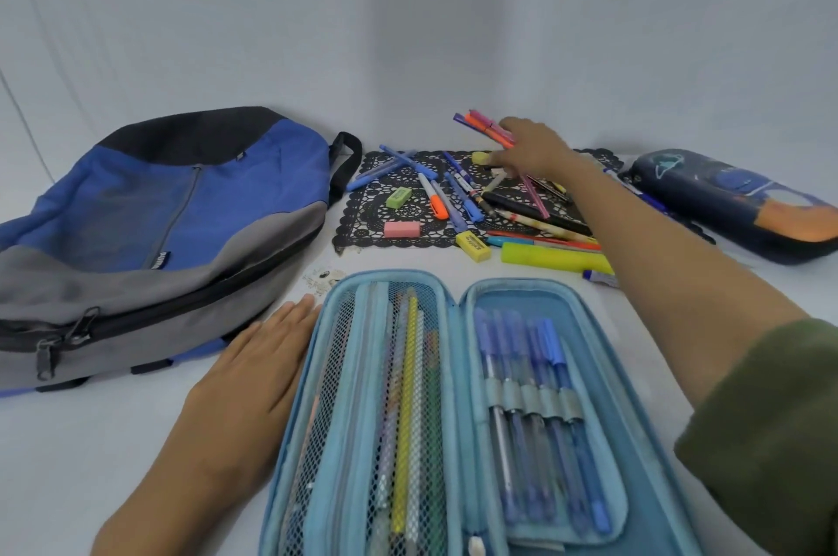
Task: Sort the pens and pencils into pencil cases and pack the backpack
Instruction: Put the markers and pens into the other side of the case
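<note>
Head camera: your left hand (254, 369) lies flat at lower centre-left of the frame, fingers straight and together, palm down on the white tabletop (136, 465), with its fingertips touching the left edge of the open light-blue zip pencil case (453, 297). Your right hand (535, 152), reaching out of an olive-green sleeve (771, 419) at lower right, is stretched to upper centre-right with its fingers curled round a bundle of pink, orange and purple pens (487, 127) whose ends point up and to the left.

That hand hangs over a black lace mat (362, 211) at mid-frame, where loose blue pens, an orange-tipped marker and several pencils lie crossed in a heap. A green eraser (399, 197) and a pink eraser (401, 229) sit on the mat's left part; a yellow eraser (473, 246) and a thick yellow highlighter (553, 257) lie at its near edge.

The open case fills the bottom centre. Its left half holds pencils behind a mesh pocket, among them a yellow pencil (403, 397); its right half holds a row of blue-capped pens (539, 374) in elastic loops.

A blue, grey and black fabric backpack (181, 202) lies on its side at left, zips closed. A dark navy hard pencil case with a space print (725, 202) lies closed at the right edge.
</note>
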`<state>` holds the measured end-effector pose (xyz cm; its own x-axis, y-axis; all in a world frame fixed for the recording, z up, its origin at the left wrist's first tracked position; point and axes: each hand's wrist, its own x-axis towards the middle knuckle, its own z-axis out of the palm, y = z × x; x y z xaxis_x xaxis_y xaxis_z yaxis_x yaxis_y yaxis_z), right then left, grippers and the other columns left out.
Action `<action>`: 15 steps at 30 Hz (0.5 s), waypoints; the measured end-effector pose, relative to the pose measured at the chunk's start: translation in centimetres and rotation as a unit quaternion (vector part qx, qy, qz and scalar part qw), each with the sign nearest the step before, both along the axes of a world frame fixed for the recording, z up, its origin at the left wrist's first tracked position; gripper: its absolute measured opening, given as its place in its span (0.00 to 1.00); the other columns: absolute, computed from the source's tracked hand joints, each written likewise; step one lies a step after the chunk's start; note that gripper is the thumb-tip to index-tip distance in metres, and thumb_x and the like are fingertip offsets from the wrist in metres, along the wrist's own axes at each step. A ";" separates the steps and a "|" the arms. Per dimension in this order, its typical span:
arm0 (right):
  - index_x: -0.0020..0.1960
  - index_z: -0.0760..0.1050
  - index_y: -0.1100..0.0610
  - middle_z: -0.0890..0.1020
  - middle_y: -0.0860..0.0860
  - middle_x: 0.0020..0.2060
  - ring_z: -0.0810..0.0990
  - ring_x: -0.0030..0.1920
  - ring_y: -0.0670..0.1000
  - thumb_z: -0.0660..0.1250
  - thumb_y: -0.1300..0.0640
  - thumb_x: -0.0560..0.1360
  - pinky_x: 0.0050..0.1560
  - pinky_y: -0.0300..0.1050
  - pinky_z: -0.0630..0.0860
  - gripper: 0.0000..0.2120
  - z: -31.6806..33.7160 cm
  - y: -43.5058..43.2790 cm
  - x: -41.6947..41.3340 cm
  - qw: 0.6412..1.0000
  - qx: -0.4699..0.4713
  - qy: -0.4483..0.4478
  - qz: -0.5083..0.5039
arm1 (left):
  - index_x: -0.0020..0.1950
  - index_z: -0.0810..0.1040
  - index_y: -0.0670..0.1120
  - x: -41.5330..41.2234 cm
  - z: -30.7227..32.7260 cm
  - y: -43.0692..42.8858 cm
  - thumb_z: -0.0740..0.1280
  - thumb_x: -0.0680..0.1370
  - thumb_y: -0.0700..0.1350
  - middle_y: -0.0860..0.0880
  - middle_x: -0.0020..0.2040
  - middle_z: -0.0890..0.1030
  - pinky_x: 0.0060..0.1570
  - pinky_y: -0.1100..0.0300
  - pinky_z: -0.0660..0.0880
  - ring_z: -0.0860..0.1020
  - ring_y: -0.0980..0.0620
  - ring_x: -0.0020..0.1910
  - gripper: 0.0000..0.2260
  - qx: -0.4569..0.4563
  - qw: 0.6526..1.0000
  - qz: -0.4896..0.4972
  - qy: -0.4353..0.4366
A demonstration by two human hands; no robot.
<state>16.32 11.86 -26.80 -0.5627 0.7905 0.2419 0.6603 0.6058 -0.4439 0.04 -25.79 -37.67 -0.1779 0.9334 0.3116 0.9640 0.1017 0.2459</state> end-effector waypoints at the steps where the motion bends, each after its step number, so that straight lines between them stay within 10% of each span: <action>1: 0.58 0.73 0.62 0.79 0.55 0.41 0.78 0.38 0.53 0.65 0.54 0.77 0.49 0.47 0.76 0.15 0.2 0.2 0.5 0.999 -0.024 0.049 0.003 | 0.76 0.63 0.47 -0.2 -0.2 0.1 0.49 0.77 0.54 0.53 0.75 0.63 0.71 0.72 0.45 0.59 0.60 0.74 0.28 -0.001 1.000 0.000 0.003; 7: 0.55 0.77 0.61 0.80 0.55 0.38 0.77 0.32 0.53 0.63 0.56 0.77 0.41 0.47 0.77 0.11 0.3 2.3 3.5 0.987 -0.021 0.134 -0.084 | 0.77 0.62 0.49 -0.7 -0.9 0.3 0.49 0.78 0.55 0.56 0.76 0.62 0.72 0.70 0.47 0.58 0.60 0.74 0.28 0.012 1.000 -0.003 0.007; 15: 0.54 0.76 0.61 0.81 0.59 0.49 0.79 0.50 0.60 0.72 0.54 0.73 0.45 0.46 0.72 0.15 -3.2 2.7 3.9 0.982 0.053 -0.106 -0.144 | 0.75 0.65 0.47 -0.3 -0.3 0.4 0.50 0.77 0.53 0.55 0.73 0.64 0.69 0.75 0.46 0.57 0.66 0.71 0.27 0.037 0.999 -0.012 -0.002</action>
<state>20.24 14.51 -29.97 -0.3651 0.9014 0.2327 0.8820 0.4149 -0.2235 -0.22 -25.43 -37.96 -0.1575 0.9121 0.3785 0.9647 0.0603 0.2562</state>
